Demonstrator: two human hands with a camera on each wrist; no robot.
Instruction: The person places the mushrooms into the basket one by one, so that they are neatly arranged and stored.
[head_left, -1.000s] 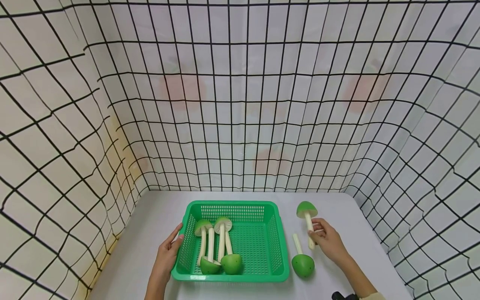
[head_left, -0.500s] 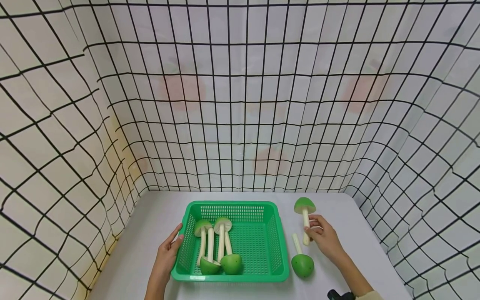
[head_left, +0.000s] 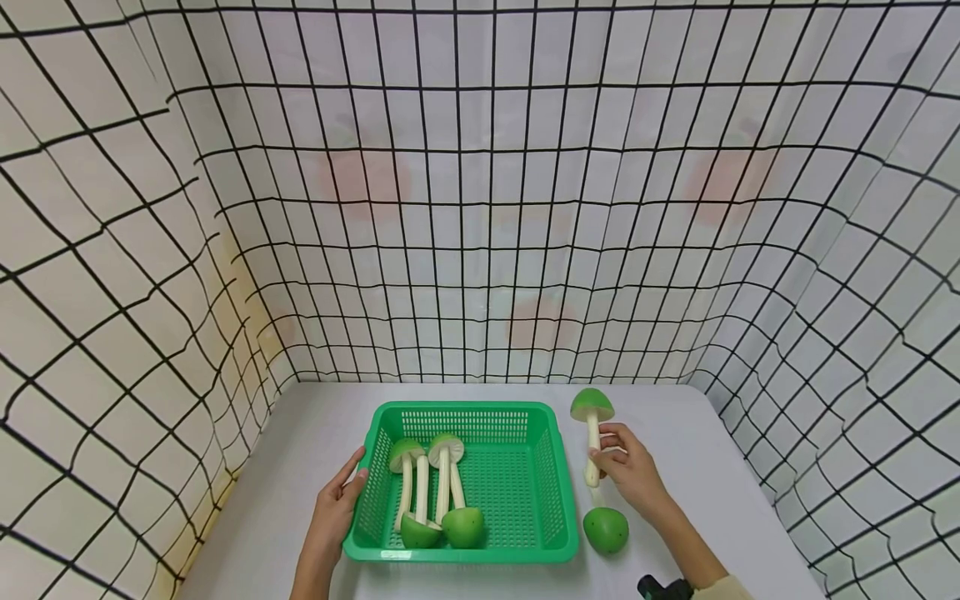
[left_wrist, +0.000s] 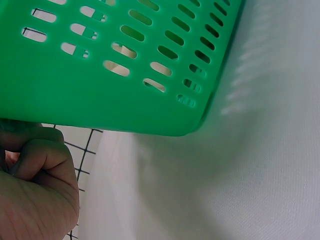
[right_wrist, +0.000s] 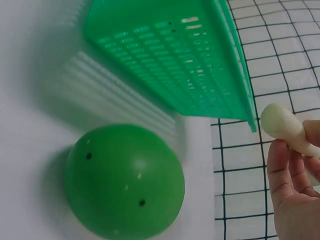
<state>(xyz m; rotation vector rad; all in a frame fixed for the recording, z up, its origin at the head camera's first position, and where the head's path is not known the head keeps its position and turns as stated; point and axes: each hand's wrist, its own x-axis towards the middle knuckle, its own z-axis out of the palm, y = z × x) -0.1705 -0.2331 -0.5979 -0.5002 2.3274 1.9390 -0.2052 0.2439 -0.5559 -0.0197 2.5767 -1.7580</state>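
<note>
My right hand pinches a toy mushroom by its pale stem between thumb and fingers. The mushroom is upright, its green cap on top, just right of the green plastic basket. In the right wrist view the stem's rounded lower end sticks out past the fingertips. My left hand grips the basket's left rim, with the thumb over it; the left wrist view shows curled fingers at the rim. Several similar mushrooms lie in the basket's left half, caps pointing both ways.
Another green-capped mushroom lies on the white table right of the basket, its stem partly hidden below the held one. A black-grid netting over pale walls surrounds the table at the back and sides. A black device sits at my right wrist.
My right hand has moved left and slightly away from me with the mushroom, toward the basket, and the mushroom has turned more upright. The left hand and basket have stayed still.
</note>
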